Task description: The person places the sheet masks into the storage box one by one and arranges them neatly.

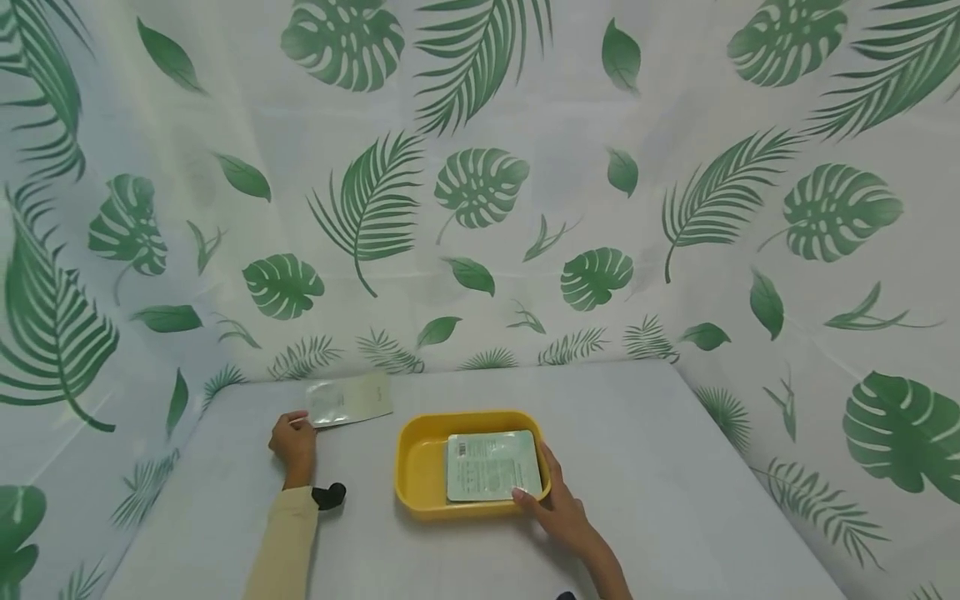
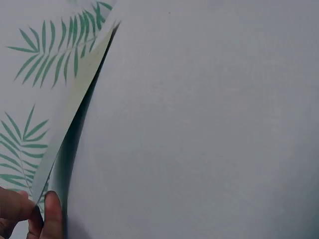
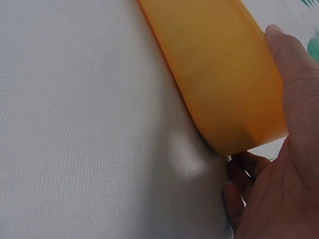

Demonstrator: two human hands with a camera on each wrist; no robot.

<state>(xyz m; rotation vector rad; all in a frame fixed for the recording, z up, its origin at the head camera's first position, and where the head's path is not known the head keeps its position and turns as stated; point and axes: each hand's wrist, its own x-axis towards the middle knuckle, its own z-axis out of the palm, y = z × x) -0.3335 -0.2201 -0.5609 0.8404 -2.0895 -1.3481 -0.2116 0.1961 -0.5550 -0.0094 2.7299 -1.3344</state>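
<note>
At the back left of the table, my left hand point(image 1: 293, 443) pinches the near-left corner of a long, flat, pale green packet point(image 1: 358, 398) with a glossy left part. In the left wrist view this packet point(image 2: 75, 109) appears nearly edge-on, its held end raised between thumb and finger. My right hand point(image 1: 558, 508) grips the right end of a yellow tray point(image 1: 422, 483), thumb over the rim and the other fingers round the outside. Inside that tray's right part lies another flat, pale green packet point(image 1: 493, 467), printed with small text and a barcode. The thumb tip overlaps its corner in the head view.
The tray and both packets are on a white table point(image 1: 615, 433). Behind and at both sides hangs a white cloth point(image 1: 525, 333) printed with green leaves. A black strap point(image 1: 328, 497) sits on the left wrist, beside a pale yellow sleeve point(image 1: 281, 542).
</note>
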